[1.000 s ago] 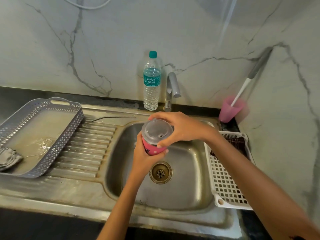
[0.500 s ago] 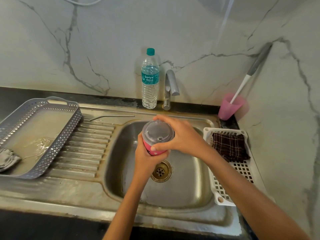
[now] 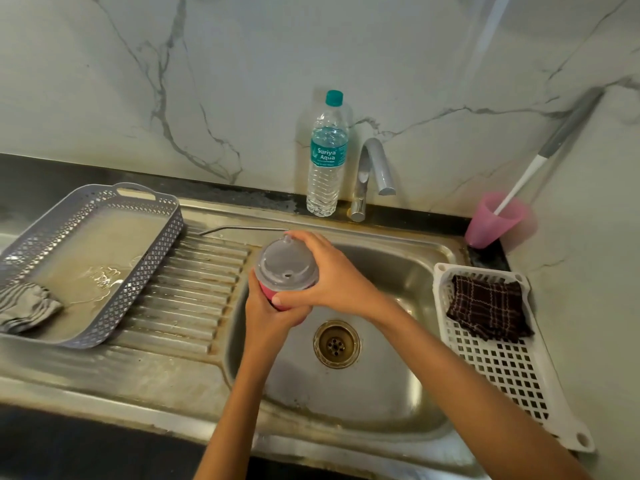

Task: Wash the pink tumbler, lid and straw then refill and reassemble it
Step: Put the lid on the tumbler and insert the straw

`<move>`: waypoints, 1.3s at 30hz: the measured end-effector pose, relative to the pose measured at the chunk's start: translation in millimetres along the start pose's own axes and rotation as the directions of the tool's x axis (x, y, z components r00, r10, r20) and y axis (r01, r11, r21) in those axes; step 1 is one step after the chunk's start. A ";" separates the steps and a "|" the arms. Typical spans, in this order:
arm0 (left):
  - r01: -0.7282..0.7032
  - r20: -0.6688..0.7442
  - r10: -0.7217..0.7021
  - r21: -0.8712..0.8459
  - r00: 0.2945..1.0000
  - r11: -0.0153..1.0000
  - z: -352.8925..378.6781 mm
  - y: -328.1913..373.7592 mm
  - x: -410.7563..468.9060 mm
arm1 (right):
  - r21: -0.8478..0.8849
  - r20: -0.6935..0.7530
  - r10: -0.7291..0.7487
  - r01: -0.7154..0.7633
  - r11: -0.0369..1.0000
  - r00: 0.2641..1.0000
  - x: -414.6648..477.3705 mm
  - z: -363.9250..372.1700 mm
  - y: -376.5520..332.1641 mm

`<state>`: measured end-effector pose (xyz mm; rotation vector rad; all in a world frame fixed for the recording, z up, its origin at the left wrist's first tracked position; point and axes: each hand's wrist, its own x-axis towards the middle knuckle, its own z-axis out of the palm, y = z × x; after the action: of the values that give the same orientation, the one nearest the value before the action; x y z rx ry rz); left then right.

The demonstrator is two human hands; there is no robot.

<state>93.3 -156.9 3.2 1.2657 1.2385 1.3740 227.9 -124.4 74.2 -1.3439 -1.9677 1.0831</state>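
Observation:
Over the left side of the steel sink (image 3: 398, 393) I hold the pink tumbler (image 3: 268, 295) upright. My left hand (image 3: 268, 317) grips its body from below. A translucent grey lid (image 3: 285, 265) sits on its top, and my right hand (image 3: 332, 277) curls round the lid's rim from the right. The metal straw (image 3: 242, 229) lies on the drainboard behind the tumbler, apart from both hands. Most of the tumbler's body is hidden by my fingers.
A water bottle (image 3: 327, 154) stands beside the tap (image 3: 372, 174) at the back. A grey basket (image 3: 86, 261) with a striped cloth (image 3: 27, 306) sits left. A white basket (image 3: 502, 358) holding a dark checked cloth (image 3: 488, 310) sits right. A pink cup (image 3: 495, 220) with a brush stands in the corner.
The view has shifted, so the tumbler and both hands now appear further left over the sink's edge. Both hands keep their hold on the tumbler and lid.

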 end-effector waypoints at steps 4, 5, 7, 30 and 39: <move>-0.011 0.078 0.012 -0.015 0.997 1.000 -18.3 4.0 13.4 | 0.228 0.035 -0.028 0.019 0.974 0.999 9.0 6.6 3.6; -0.014 0.074 0.015 -0.011 0.997 1.000 -20.1 2.9 15.3 | 0.254 0.006 -0.028 0.026 0.967 1.000 10.2 10.6 4.3; -0.023 0.056 0.023 -0.006 0.998 1.000 -20.2 -1.5 16.5 | 0.285 -0.045 -0.013 0.026 0.958 0.999 12.0 18.9 6.2; 0.035 -0.244 -0.018 0.064 0.970 0.997 -54.2 -44.4 70.0 | -0.353 -0.029 0.052 -0.059 0.934 0.998 241.6 64.7 85.5; 0.041 -0.237 -0.021 0.078 0.971 0.996 -54.7 -49.7 84.4 | -0.495 -0.117 -0.040 -0.023 0.869 0.992 259.5 88.4 115.1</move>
<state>28.9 -73.2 -34.6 1.1570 1.4852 1.4967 121.6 109.3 -75.8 -1.6093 -2.2421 0.4761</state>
